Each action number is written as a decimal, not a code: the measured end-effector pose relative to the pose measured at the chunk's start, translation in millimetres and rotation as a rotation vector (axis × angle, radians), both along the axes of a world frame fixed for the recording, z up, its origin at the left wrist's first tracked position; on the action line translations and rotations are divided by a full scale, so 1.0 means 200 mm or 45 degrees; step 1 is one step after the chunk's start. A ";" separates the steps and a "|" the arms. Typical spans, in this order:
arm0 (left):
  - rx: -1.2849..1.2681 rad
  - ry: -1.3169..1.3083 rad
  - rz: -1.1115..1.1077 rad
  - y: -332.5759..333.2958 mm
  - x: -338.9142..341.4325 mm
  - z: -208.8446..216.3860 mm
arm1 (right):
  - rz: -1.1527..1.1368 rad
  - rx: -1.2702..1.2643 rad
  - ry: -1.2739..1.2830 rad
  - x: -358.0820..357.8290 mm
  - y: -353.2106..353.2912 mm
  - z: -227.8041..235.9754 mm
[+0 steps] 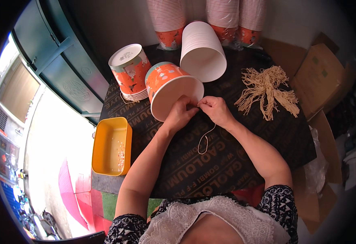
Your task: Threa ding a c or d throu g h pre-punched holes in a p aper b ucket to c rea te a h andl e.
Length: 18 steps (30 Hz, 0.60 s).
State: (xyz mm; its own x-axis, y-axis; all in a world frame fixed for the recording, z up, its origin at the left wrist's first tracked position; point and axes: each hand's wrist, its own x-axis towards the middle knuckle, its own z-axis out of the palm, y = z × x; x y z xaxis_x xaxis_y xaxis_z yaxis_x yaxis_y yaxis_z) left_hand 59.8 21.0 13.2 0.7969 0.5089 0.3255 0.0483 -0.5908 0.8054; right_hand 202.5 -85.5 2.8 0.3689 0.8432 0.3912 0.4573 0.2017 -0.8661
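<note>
The bucket (pixel 167 90) lies tipped near 12 o'clock; the right hand (pixel 215 109) pinches string (pixel 207 142) in its grip; the left hand's (pixel 180 112), at the rim, cannot be told; threading seems underway, next calling for a steady pull.

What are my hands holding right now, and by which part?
Right hand: the thin cord, by its upper part, a loop hanging below. Left hand: at the near rim of the orange bucket; whether it grips is unclear.
</note>
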 end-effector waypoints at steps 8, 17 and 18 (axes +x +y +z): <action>-0.052 0.030 0.055 0.02 0.00 -0.01 | -0.064 0.024 -0.053 0.00 0.01 -0.01; -0.173 0.019 0.011 0.03 0.00 0.00 | -0.070 -0.019 -0.041 -0.02 -0.01 0.02; -0.219 0.023 0.006 0.03 0.00 -0.01 | -0.070 -0.018 -0.041 -0.02 -0.01 0.02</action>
